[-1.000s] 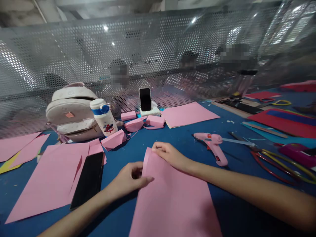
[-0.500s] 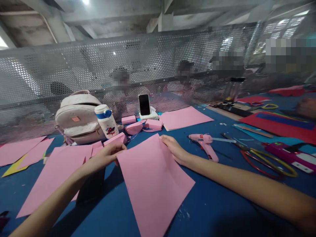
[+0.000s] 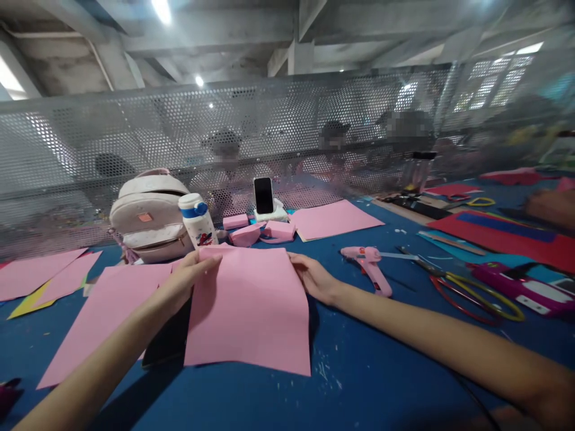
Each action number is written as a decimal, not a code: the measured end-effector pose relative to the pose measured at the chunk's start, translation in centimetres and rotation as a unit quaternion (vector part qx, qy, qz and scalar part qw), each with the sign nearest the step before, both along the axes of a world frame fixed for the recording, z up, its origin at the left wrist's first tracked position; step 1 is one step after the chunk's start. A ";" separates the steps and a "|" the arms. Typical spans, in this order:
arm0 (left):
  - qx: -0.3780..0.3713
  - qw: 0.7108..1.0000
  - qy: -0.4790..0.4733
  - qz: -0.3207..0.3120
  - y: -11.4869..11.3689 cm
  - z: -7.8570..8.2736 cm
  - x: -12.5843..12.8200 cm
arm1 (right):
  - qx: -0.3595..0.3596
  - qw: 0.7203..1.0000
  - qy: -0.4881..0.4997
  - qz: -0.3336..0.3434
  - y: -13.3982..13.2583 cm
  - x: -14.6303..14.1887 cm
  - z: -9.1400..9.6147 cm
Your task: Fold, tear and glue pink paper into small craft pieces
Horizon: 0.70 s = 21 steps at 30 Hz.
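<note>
A sheet of pink paper (image 3: pixel 251 311) is held up between my two hands, its lower edge close to the blue table. My left hand (image 3: pixel 197 269) pinches its upper left corner, thumb in front. At the upper right corner my right hand (image 3: pixel 312 275) is closed on the same sheet, most of its fingers behind the edge. Another large pink sheet (image 3: pixel 108 305) lies under my left forearm. A dark flat object (image 3: pixel 168 338) sits partly hidden behind the held paper. To the right of my right hand rests a pink glue gun (image 3: pixel 368 263) with a clear stick in it.
Scissors (image 3: pixel 476 293) with red and yellow handles and a purple device (image 3: pixel 525 287) lie at right. Behind the paper stand a white bottle (image 3: pixel 197 221), a backpack (image 3: pixel 150 215), a phone (image 3: pixel 263 196) and folded pink pieces (image 3: pixel 278 231). A perforated metal screen (image 3: pixel 287 149) borders the table.
The pink sheet has turned from a slanted position to nearly square. My left hand has moved up and left with its corner, and the lower edge has risen.
</note>
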<state>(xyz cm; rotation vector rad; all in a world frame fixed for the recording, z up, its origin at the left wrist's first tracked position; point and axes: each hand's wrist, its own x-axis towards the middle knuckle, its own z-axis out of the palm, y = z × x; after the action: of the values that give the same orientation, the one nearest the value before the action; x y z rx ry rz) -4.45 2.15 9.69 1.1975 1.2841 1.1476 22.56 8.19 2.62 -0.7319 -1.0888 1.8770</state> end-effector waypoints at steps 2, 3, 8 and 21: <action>-0.018 0.998 -0.052 -0.033 -0.1 0.4 0.1 | -0.001 0.999 0.010 0.042 -0.2 0.1 0.2; -0.029 0.996 -0.076 -0.047 -0.1 0.6 0.1 | -0.002 0.998 0.014 0.061 -0.1 0.1 0.2; -0.080 0.989 -0.007 -0.126 -0.9 0.0 0.5 | 0.000 0.985 -0.002 0.170 -0.3 0.1 0.1; -0.102 0.898 0.205 -0.376 -2.1 -3.6 3.6 | 0.210 0.918 -0.198 0.271 -4.0 -1.0 0.8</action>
<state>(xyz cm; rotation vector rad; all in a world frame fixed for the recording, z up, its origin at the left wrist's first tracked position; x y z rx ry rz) -0.88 0.08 6.04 1.6220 1.0361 0.1936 21.52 4.15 3.37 -0.6037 -2.0516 1.8619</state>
